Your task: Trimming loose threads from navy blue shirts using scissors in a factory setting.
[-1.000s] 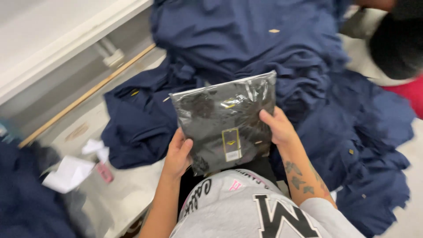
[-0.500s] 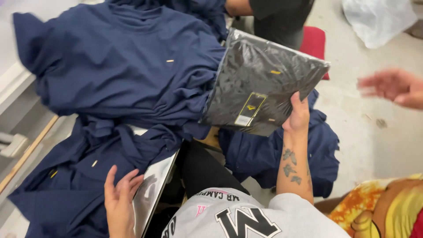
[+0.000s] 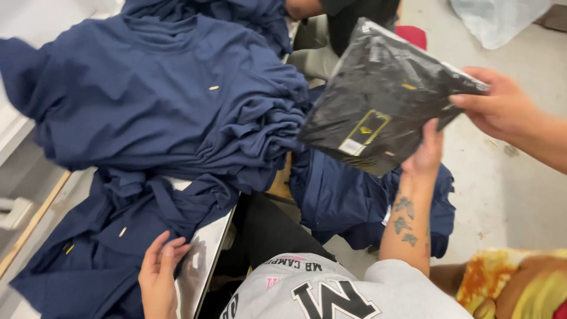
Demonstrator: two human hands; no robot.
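Head view: my right hand (image 3: 426, 155) pinches the lower edge of one clear plastic bag (image 3: 378, 100) holding a folded dark garment; another person's hand (image 3: 499, 106) grips its far corner. My left hand (image 3: 158, 273), fingers loosely spread, rests on an empty flat bag (image 3: 201, 260) beside heaped navy garments (image 3: 159, 100).

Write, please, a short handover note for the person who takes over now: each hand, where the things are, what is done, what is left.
Right hand: raised, holding the bagged dark garment by its lower edge.
Another person's hand grips the bag's far corner.
Left hand: low, resting on the edge of a flat clear bag beside the navy garments.
Pile of navy garments: unbagged, heaped on the left and front.
Done: one garment bagged, both hands on it.
Left: the navy pile lies unbagged.
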